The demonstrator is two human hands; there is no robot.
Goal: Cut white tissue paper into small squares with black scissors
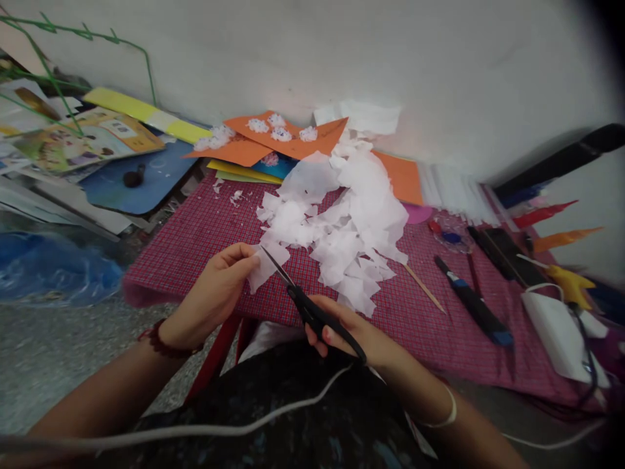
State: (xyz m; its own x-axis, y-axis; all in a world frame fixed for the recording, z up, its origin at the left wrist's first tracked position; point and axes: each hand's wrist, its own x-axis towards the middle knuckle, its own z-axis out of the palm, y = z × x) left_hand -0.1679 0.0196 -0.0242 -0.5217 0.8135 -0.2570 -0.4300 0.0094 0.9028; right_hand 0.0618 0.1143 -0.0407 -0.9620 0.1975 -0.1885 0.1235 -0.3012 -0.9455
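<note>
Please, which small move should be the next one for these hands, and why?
Perhaps shift the left hand slightly back along the white paper piece: its pinching fingers look close to the tips of the scissors, which the right hand holds.

Two hands show, one left hand [215, 290] and one right hand [368, 335], along with two wristbands: one dark red bracelet [163, 342] and one pale band [448, 407]. There is one pair of black scissors [315, 314], one wooden stick [426, 288] and one cutter [471, 299]. One piece of white paper [266, 270] is held; the white scraps [351, 244] in the pile overlap too much to count fairly. Orange paper [254, 134] shows in three places, with four dotted rosettes [281, 134] on the uppermost. One green wire rack [149, 71] carries three hooks. One blue board [166, 169] and one blue plastic bag [53, 270] make up the left; one yellow star-like piece [571, 285] shows at right.
</note>
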